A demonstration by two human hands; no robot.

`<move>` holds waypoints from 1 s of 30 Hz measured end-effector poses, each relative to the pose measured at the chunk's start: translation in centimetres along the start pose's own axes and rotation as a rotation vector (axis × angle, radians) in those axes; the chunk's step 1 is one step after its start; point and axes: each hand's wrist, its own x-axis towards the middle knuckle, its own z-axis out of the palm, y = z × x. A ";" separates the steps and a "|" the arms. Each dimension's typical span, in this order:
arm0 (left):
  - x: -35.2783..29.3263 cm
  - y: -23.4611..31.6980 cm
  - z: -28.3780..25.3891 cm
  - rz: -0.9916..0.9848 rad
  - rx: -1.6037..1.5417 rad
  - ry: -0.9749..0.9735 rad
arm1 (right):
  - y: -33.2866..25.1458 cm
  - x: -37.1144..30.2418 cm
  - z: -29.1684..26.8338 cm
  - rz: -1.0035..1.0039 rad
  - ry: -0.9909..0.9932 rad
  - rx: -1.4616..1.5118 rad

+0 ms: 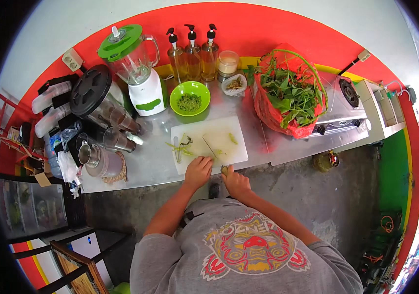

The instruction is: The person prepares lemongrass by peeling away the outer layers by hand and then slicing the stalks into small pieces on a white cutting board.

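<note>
A white cutting board lies at the front of the metal counter. My right hand is closed round the handle of a knife, whose blade slants across the board away from me. Left of the blade, my left hand rests at the board's near edge with its fingers bunched; what they hold, if anything, is hidden. A small pile of green stems sits at the board's left, and a few green pieces lie to the right. Behind the board stands a green bowl with chopped greens inside.
A red plastic bag full of leafy greens stands right of the board, before a gas stove. Behind are a blender, several pump bottles and a small tub. Jugs and a metal cup crowd the left.
</note>
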 end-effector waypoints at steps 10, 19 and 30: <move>0.5 -2.1 -0.4 0.137 0.009 -0.124 | -0.3 -1.2 0.8 0.038 -0.035 0.051; 0.4 -2.4 -1.0 0.052 -0.097 -0.129 | -1.7 -1.9 -1.2 0.023 -0.049 0.012; 0.6 -2.5 -0.9 0.069 -0.136 -0.030 | -1.6 -1.7 -0.9 0.019 -0.020 -0.004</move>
